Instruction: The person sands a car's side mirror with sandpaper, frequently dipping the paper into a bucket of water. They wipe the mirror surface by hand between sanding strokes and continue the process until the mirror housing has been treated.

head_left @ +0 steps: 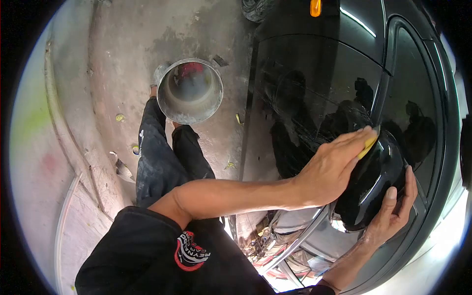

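Note:
My left hand [329, 164] reaches across from the left, its fingers pressed on a yellow pad [368, 146]. The pad lies against the upper end of a glossy black side mirror housing [376, 184] on a black car. My right hand [393, 211] rests on the lower right side of that housing, thumb and fingers spread apart. The palm side of my left hand is hidden, and so is part of the pad.
The black car door [290, 98] and window frame [435, 118] fill the right side. A large round bucket [191, 110] stands on the concrete floor beside my legs. Yellow scraps [229, 165] lie on the floor. A pale, stained wall or sheet is at left.

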`<state>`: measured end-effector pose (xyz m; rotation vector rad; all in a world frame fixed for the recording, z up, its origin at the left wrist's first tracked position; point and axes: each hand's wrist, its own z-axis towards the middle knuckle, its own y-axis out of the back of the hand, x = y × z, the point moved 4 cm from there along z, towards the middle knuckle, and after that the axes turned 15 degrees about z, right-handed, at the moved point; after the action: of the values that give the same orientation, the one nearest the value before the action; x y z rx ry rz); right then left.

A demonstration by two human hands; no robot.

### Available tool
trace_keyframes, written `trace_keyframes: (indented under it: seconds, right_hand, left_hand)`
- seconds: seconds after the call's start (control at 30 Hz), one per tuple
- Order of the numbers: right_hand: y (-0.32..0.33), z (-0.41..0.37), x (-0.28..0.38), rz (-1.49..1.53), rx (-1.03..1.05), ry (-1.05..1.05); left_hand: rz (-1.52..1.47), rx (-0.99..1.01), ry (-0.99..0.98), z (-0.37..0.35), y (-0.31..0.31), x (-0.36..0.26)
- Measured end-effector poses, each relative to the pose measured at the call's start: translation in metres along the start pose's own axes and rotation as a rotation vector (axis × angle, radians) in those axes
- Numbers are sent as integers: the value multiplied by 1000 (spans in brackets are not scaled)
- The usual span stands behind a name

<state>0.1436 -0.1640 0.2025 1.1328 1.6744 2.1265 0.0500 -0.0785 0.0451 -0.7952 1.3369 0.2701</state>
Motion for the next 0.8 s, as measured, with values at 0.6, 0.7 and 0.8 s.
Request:
trace_keyframes:
  seconds: [0.6,0.7,0.8]
  right_hand:
    - [0,0,-1,46,-10,26]
    - [1,-1,0,71,-17,10]
    - [2,-1,-7,121,-18,25]
  left_hand:
    - [668,10,-400,6,-3,-23]
    - [611,22,-360,7,1,-26]
    - [794,61,-423,-43,-12,-25]
